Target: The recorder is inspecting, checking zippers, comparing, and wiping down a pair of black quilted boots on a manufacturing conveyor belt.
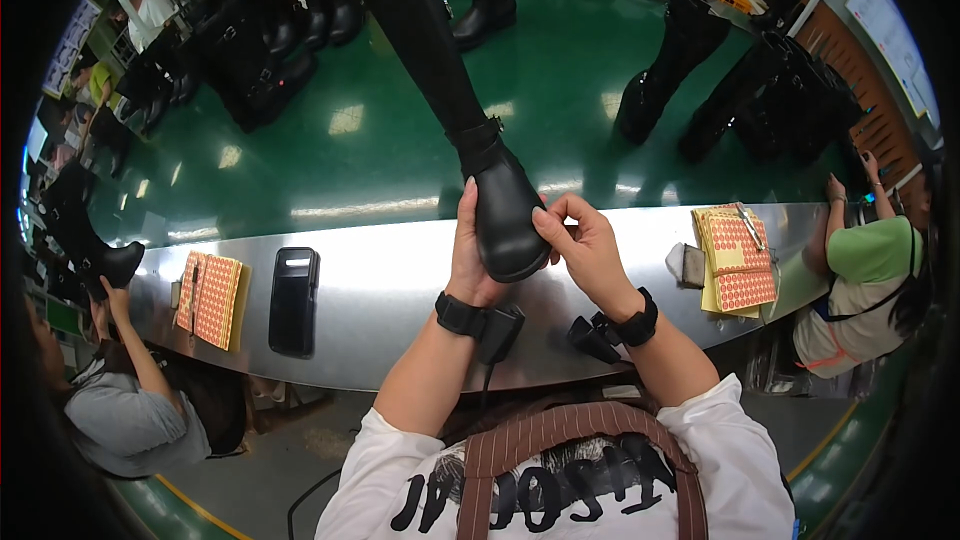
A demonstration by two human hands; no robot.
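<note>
A tall black boot [505, 205] with a buckled ankle strap lies tilted in front of me, its toe toward me and its shaft reaching away over the green surface. My left hand [467, 255] is closed around the near left side of the foot, thumb along the upper and fingers beneath. At the right side of the toe, my right hand [585, 245] has its fingers bent, with the thumb pressed on the leather. Its fingertips are partly hidden behind the toe. Each wrist wears a black strap with a small device.
A black phone [293, 302] lies on the metal table edge [390, 340]. Red-and-white sticker sheets [212, 298] sit left of it, and more sticker sheets [738, 255] lie at right. Black boots [668, 60] stand across the green conveyor [370, 155]. Co-workers are at both sides.
</note>
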